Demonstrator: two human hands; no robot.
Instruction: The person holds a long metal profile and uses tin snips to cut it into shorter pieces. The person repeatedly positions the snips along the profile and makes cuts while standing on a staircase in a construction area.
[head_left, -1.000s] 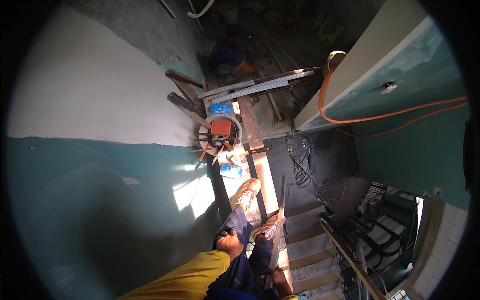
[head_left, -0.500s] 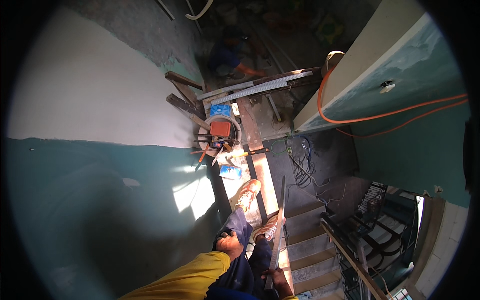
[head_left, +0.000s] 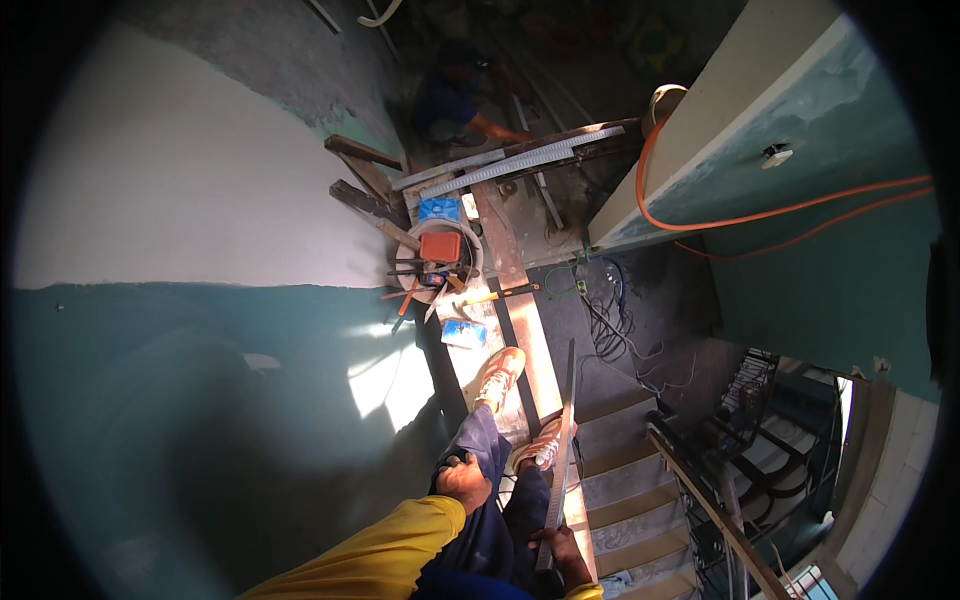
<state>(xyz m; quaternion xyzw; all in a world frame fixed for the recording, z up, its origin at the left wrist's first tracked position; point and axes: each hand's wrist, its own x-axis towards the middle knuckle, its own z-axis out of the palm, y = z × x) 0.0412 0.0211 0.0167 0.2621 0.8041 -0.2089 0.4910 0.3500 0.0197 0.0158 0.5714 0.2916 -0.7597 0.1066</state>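
Note:
My left hand [head_left: 465, 482], below a yellow sleeve, rests against my left knee with its fingers curled in. Whether anything is inside them is hidden. Low in the view, my right hand [head_left: 563, 550] is closed round the near end of a long, thin metal strip [head_left: 561, 450]. This strip slants up past my right shoe, its far end over the top of the stairs. Both my shoes stand on wooden planks [head_left: 532, 360]. Ahead of them lie a blue-and-white box [head_left: 463, 334] and a hammer [head_left: 500, 295] with a yellow-and-black handle.
A tool bucket [head_left: 477, 262] holding a red box [head_left: 440, 246] stands by the left wall. Beyond are another blue box [head_left: 438, 208] and grey perforated strips [head_left: 520, 160]. Stairs [head_left: 630, 490] descend at right, beside cables [head_left: 605, 320]. An orange hose [head_left: 780, 228] hangs at right. A person [head_left: 450, 105] crouches beyond.
The view has shifted slightly. My left hand stays at my knee and my right hand keeps hold of the metal strip. A light-coloured strip now shows near the other person's hand.

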